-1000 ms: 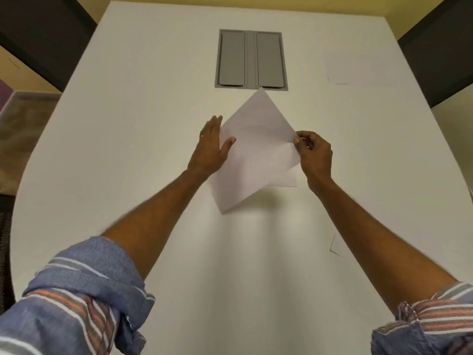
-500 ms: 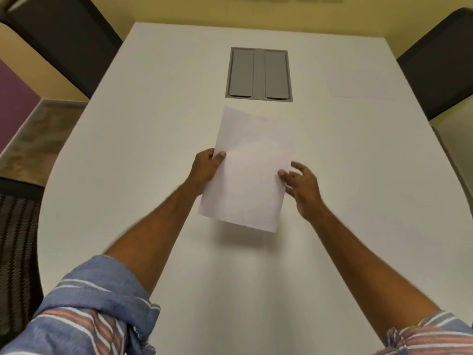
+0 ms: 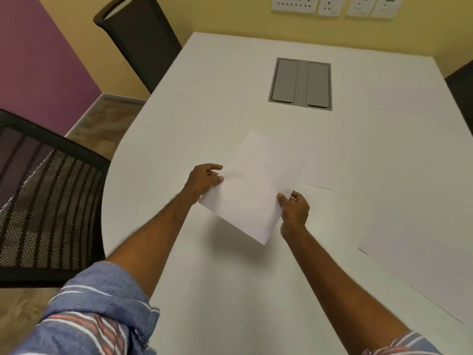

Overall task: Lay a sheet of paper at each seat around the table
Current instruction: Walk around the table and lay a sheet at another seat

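Observation:
I hold a white sheet of paper (image 3: 252,190) above the white table (image 3: 204,111), tilted, its shadow on the tabletop below it. My left hand (image 3: 204,179) pinches its left edge and my right hand (image 3: 294,210) pinches its lower right edge. A second sheet (image 3: 317,172) lies flat on the table just behind the held one. Another sheet (image 3: 419,265) lies at the near right, and a faint one (image 3: 407,103) lies at the far right.
A grey cable hatch (image 3: 301,83) is set into the table's middle. A black mesh chair (image 3: 43,201) stands at the left edge and a dark chair (image 3: 138,39) at the far left. Another dark chair (image 3: 460,90) shows at the right. Wall sockets (image 3: 332,5) line the yellow wall.
The view has swung left, bringing the left chairs into sight. The sheet has moved left and turned, and my right hand has closed onto its edge.

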